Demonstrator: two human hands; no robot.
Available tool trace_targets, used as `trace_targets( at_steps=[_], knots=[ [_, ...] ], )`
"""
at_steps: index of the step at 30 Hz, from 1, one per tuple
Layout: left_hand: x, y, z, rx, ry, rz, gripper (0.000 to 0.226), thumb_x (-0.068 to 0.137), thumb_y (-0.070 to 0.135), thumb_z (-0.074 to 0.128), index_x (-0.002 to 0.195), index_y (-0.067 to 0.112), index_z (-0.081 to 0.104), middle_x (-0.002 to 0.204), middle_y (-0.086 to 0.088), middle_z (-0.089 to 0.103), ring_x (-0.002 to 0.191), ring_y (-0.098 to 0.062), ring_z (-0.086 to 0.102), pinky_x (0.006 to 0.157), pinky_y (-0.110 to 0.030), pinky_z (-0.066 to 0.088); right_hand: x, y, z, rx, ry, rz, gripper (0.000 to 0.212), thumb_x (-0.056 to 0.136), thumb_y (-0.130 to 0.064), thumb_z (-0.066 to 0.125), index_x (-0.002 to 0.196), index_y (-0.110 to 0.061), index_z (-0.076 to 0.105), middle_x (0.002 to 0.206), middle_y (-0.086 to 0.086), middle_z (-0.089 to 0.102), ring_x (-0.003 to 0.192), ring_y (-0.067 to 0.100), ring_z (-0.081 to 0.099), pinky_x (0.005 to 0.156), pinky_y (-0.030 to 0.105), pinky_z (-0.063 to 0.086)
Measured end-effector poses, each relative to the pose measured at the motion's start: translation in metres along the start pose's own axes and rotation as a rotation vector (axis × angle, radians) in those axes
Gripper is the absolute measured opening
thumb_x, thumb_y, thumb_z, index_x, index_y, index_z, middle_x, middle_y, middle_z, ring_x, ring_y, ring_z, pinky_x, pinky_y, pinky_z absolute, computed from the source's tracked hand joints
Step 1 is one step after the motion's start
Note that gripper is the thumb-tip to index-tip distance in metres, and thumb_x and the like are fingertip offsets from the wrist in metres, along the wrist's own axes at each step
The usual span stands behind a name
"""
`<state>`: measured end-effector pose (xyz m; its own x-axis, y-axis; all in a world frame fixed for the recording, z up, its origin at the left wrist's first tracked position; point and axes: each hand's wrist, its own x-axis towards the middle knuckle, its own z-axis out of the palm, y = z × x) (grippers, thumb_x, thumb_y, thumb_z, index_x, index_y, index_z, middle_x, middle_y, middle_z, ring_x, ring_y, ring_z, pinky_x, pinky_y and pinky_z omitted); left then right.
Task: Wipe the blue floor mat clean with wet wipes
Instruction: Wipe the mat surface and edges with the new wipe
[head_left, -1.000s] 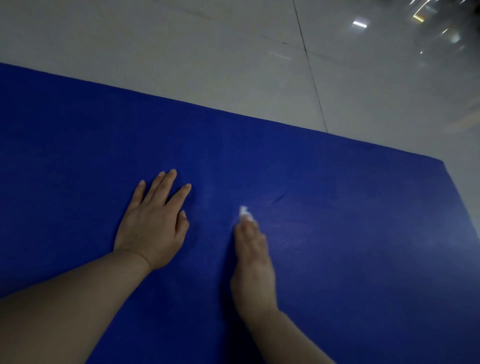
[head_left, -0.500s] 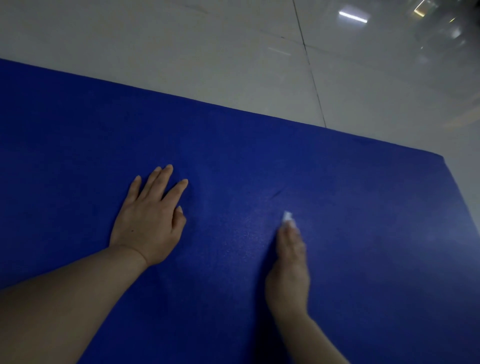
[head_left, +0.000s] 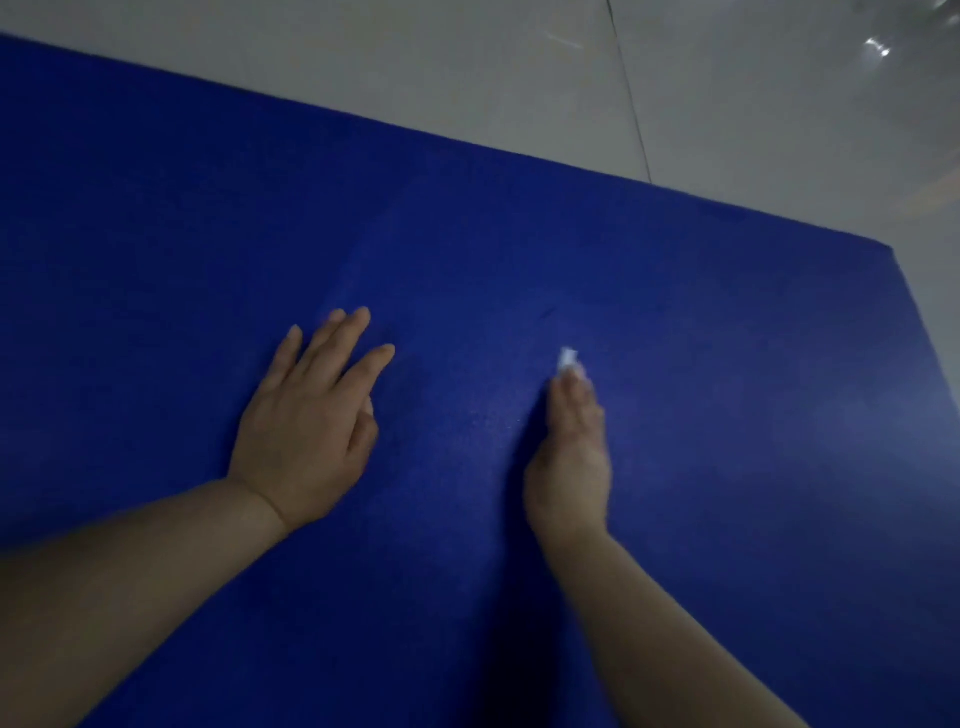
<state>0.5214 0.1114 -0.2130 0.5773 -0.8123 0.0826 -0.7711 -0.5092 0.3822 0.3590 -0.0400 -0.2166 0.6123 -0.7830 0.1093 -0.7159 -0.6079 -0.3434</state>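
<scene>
Head view: blue floor mat (head_left: 675, 364) spread on tiled floor (head_left: 467, 78), filling most of frame. Left hand (head_left: 306, 415) flat on mat, fingers straight, spread, holding nothing. Right hand (head_left: 571, 447) edge-on, pressing white wet wipe (head_left: 567, 359) to mat mid-right; grip on wipe unclear, blurred.

Wet wipe (head_left: 567, 358) mostly under R hand (head_left: 570, 457)

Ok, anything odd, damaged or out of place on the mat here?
One thing: a short dark mark on the blue mat, just beyond the wipe under the right hand; crease or scuff, I cannot tell. The left hand rests flat. Otherwise nothing stands out.
</scene>
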Motion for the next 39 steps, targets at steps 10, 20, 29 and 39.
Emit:
trace_targets(
  at_steps=[10,20,29,39],
  knots=[
    [-0.043,0.018,0.013,0.117,-0.139,0.061,0.055,0.092,0.031,0.028,0.14,0.009,0.044,0.154,-0.014,0.027,0.142,-0.025,0.023,0.114,-0.044,0.011,-0.023,0.053,-0.035,-0.016,-0.107,0.026,0.091,0.072,0.027,0.037,0.15,-0.016,0.02,0.156,0.0,0.025,0.144,0.015,0.02,0.119,0.029,0.008],
    [-0.039,0.02,0.009,0.126,-0.165,0.068,0.054,0.091,0.03,0.028,0.136,0.01,0.049,0.152,-0.014,0.032,0.141,-0.025,0.026,0.114,-0.04,0.011,-0.082,-0.033,0.011,0.051,-0.2,-0.418,0.063,0.083,0.004,0.029,0.145,-0.009,0.032,0.155,0.005,0.028,0.145,0.018,0.02,0.119,0.032,0.011],
    [-0.041,0.019,0.01,0.117,-0.161,0.068,0.053,0.092,0.03,0.027,0.137,0.01,0.049,0.153,-0.013,0.03,0.142,-0.025,0.026,0.115,-0.041,0.01,-0.037,0.067,-0.034,-0.027,-0.035,0.174,0.079,0.082,0.025,0.034,0.15,-0.013,0.02,0.156,-0.007,0.015,0.143,0.007,0.007,0.119,0.023,0.001],
    [-0.041,0.02,0.01,0.135,-0.165,0.065,0.054,0.091,0.029,0.027,0.138,0.01,0.047,0.154,-0.013,0.029,0.142,-0.024,0.025,0.115,-0.041,0.01,-0.078,-0.007,-0.001,0.059,-0.183,-0.326,0.066,0.08,0.006,0.025,0.143,-0.01,0.033,0.153,0.006,0.032,0.143,0.018,0.023,0.118,0.033,0.011]
  ],
)
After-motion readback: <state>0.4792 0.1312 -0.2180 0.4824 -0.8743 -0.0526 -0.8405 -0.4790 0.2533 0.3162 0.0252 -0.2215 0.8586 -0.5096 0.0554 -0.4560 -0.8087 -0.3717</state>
